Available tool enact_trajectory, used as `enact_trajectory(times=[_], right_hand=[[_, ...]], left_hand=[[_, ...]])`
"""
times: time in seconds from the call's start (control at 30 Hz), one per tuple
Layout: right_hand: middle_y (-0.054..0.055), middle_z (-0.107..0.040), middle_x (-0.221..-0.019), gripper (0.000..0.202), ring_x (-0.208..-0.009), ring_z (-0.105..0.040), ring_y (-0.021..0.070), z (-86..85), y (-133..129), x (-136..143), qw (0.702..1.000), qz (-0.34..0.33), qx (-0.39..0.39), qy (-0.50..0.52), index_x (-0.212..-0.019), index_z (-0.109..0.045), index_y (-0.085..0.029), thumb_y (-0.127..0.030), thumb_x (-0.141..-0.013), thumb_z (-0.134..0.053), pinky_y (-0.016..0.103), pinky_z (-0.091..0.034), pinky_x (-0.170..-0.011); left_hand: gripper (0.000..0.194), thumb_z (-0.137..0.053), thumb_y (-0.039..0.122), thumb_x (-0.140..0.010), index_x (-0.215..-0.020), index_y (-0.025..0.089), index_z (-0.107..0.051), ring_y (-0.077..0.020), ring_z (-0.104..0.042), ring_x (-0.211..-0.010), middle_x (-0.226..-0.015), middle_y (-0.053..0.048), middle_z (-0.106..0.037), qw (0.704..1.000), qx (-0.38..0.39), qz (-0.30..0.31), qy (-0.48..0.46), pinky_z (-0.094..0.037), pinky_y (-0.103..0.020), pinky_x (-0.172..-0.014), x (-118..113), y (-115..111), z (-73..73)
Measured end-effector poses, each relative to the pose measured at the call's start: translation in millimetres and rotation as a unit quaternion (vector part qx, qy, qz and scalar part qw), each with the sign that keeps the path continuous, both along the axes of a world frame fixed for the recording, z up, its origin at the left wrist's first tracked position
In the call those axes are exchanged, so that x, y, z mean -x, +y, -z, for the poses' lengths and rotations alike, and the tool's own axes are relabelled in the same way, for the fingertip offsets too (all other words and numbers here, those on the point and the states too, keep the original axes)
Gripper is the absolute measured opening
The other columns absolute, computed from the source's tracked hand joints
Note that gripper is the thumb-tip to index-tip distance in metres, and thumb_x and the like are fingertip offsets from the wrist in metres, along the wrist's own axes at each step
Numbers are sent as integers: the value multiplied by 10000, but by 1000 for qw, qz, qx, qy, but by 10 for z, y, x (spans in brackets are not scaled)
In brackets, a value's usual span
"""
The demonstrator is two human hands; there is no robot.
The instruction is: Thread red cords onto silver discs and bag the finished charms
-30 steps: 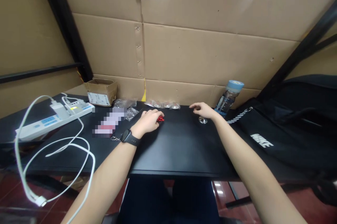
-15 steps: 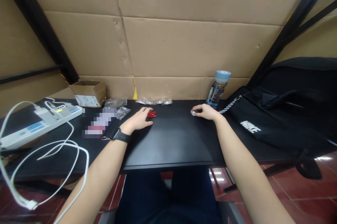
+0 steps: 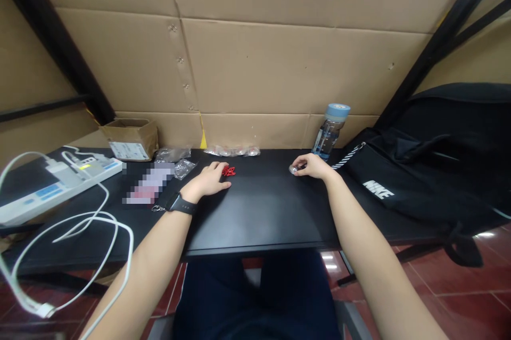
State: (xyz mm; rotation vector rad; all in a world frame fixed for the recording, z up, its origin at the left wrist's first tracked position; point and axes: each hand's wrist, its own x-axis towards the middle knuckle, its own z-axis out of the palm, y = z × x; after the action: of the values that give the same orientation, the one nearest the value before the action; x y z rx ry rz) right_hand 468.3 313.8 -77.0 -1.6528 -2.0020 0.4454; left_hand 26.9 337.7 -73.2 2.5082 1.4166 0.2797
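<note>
My left hand [image 3: 210, 179], with a dark watch [image 3: 181, 204] on its wrist, rests on the black table. Its thumb is apart from the fingers, and the fingertips lie beside a small tangled red thing [image 3: 229, 171], touching or nearly touching it. What the red thing is, I cannot make out. Farther right, the fingers and thumb of my right hand [image 3: 314, 166] close on a small, shiny, silvery round thing [image 3: 293, 169] at the table top. Its kind is too small to tell. Behind that hand stands a clear water bottle [image 3: 328, 135] with a blue lid.
A black bag [image 3: 399, 170] fills the right end of the table [image 3: 259, 217]. To the left are a power strip [image 3: 59, 191] with white cables, a small cardboard box [image 3: 133, 140] and clear plastic bags [image 3: 183, 168]. A clear plastic strip [image 3: 233, 151] lies along the cardboard wall [image 3: 259, 74].
The view has shifted slightly. My right fingers have bent a little around the silvery round thing, while my left hand stays by the red thing.
</note>
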Motion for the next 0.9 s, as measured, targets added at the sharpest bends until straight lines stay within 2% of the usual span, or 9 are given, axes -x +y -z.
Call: enact_trajectory(times=[0.13,0.27,0.43,0.57,0.7,0.8,0.9], right_hand=[[48,-810,-915,387,-861,-733,217,-11,-1,-12,1000,-8,4,22,-967,-811,-199,-332,-613,-893,307,-567,-795],[60,-813,-940,401,-886,-735,224,-38,-21,3,998,-12,17,65,-960,-799,-192,-343,-601,-893,319,-576,-812],[75,-807,-946,433,-890,-728,238,-86,-54,9,997,-4,0,78,-959,-801,-185,-377,-585,-905,340,-584,-814],[73,-802,-926,416,-893,-731,242,-102,-64,34,996,-10,-24,87,-959,-803,-184,-395,-611,-888,353,-588,-834],[78,-800,-933,376,-882,-732,235,-117,-71,111,994,-24,-33,98,-969,-798,-177,-354,-642,-856,346,-594,-822],[85,-804,-980,382,-917,-739,245,-140,-77,188,995,-10,-58,86,-1012,-793,-174,-288,-649,-837,344,-595,-835],[93,-807,-1034,459,-952,-743,256,-164,-87,294,994,7,-74,74,-1103,-777,-174,-255,-655,-834,353,-589,-847]], left_hand=[[796,-625,507,-853,-1553,178,-438,-436,-478,-1442,-1596,-209,-437,1000,11,-1,3,-416,-528,-1173,0,-20,-34],[809,-646,518,-837,-1543,178,-445,-424,-463,-1456,-1595,-201,-433,1000,22,-5,3,-398,-499,-1194,5,-39,-70],[810,-697,500,-815,-1520,175,-465,-418,-480,-1438,-1572,-206,-454,1000,15,-1,-10,-401,-501,-1191,14,-21,-52],[729,-742,457,-801,-1447,188,-538,-394,-522,-1388,-1494,-188,-530,998,-26,24,-44,-429,-498,-1164,16,11,-44],[487,-667,408,-887,-1327,203,-625,-335,-567,-1311,-1368,-136,-621,989,-108,55,-90,-448,-455,-1143,6,7,-103],[370,-568,295,-937,-1293,244,-656,-327,-562,-1302,-1368,-101,-641,985,-148,31,-82,-450,-480,-1120,-6,-8,-125],[404,-511,193,-923,-1270,287,-697,-344,-543,-1301,-1392,-80,-642,988,-146,1,-52,-440,-522,-1095,-22,-2,-85]])
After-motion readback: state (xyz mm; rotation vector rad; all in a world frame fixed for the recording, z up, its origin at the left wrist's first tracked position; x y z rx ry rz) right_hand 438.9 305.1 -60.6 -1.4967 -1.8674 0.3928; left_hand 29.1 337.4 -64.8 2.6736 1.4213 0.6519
